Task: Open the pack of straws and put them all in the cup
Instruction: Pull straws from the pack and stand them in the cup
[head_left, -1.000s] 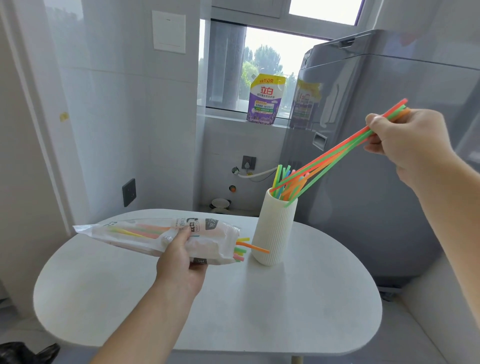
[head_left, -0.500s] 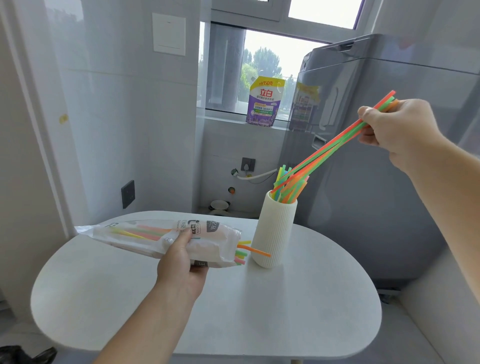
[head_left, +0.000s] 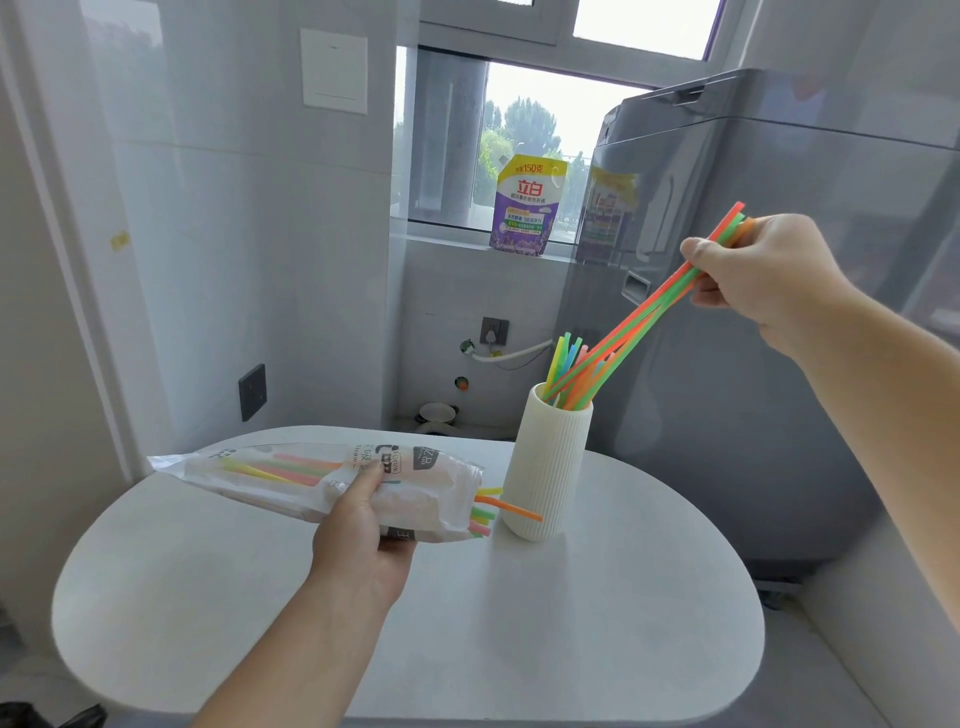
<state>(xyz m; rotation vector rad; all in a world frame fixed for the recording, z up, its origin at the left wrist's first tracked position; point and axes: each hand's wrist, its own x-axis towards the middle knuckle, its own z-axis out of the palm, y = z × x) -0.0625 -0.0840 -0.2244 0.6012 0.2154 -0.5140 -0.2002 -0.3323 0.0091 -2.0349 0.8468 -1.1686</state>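
A ribbed white cup stands on the round white table and holds several coloured straws. My right hand pinches the upper ends of a bundle of orange and green straws; their lower ends slant down into the cup's mouth. My left hand grips the clear plastic straw pack, held roughly level just left of the cup. Several straw tips stick out of the pack's open right end, one orange tip crossing in front of the cup.
A grey washing machine stands close behind and right of the cup. A purple detergent pouch sits on the window sill. Tiled wall with sockets lies to the left and behind the table.
My right hand has come down and slightly left, pushing the bundle of straws deeper into the cup. The left hand and pack have hardly moved.
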